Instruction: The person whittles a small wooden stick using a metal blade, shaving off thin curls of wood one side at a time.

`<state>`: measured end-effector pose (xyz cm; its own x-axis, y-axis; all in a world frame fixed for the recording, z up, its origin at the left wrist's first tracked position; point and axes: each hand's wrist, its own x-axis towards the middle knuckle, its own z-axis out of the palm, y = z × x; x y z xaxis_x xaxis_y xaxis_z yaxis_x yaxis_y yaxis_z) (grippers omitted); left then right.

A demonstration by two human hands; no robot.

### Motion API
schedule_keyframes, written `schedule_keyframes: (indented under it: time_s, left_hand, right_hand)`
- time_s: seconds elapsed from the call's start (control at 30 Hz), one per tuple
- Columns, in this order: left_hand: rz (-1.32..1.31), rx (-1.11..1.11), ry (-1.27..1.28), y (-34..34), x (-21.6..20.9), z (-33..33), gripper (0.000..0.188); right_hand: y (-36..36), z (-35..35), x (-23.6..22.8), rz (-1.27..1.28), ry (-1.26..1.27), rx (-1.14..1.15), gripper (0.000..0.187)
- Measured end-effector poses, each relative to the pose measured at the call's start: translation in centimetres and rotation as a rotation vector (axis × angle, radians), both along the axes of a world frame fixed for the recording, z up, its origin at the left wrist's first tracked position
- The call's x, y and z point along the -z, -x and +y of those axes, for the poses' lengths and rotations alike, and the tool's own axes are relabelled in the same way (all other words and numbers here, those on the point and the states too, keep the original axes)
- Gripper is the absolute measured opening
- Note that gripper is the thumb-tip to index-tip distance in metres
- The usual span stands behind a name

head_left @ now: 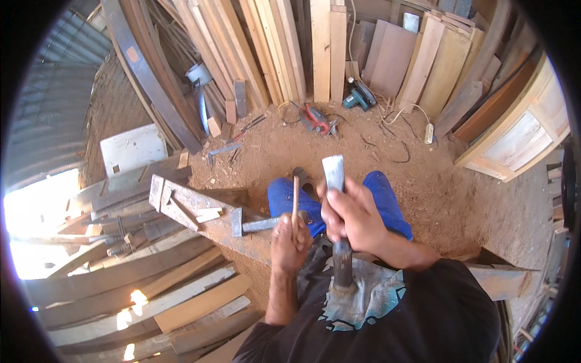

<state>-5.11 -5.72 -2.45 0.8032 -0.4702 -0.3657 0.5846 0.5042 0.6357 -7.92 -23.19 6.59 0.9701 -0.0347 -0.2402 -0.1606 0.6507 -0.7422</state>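
My right hand (356,219) is closed around a wide chisel (333,171). Its flat metal blade points away from me, and its dark handle comes back toward my shirt. Fingers wrapped, my left hand (289,243) grips a thin wooden stick (296,196) that sticks up out of the fist. Just left of that hand is a hammer (259,224), its head over the worn plank bench (248,245). The hammer's handle runs behind my left fist; whether the hand touches it I cannot tell. The chisel and the stick are apart.
Offcuts and a wooden piece lie on the bench's left end. Stacked boards (200,266) fill the lower left. On the sawdust floor are a red power tool (315,118), a teal power tool (359,97) and cables. Upright planks (321,54) line the back; a panelled frame (520,139) leans right.
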Motion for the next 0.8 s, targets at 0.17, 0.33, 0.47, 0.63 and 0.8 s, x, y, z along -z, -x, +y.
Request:
schedule_keyframes:
  time_s: [0.17, 0.33, 0.47, 0.63, 0.8]
  left_hand:
    - [0.014, 0.141, 0.13, -1.9, -3.6, -1.1, 0.038]
    - [-0.2, 0.182, -0.08, -1.3, -3.2, -2.3, 0.04]
    - [-0.378, 0.099, -0.271, -2.2, -1.6, -2.7, 0.04]
    - [-0.232, -0.062, -0.196, -5.1, -1.8, -2.9, 0.037]
    - [-0.518, -0.054, -0.642, -6.4, -2.0, -0.8, 0.035]
  right_hand:
    - [-4.2, -1.0, 1.6, -0.065, 0.13, -0.059, 0.02]
    - [-4.9, -1.5, 3.4, -0.082, 0.344, -0.034, 0.017]
    - [-4.4, -0.7, 3.1, -0.027, 0.191, 0.094, 0.02]
    - [-2.9, 2.3, 2.5, 0.036, -0.204, -0.105, 0.018]
    - [-1.7, 4.7, 1.7, 0.064, -0.153, -0.286, 0.014]
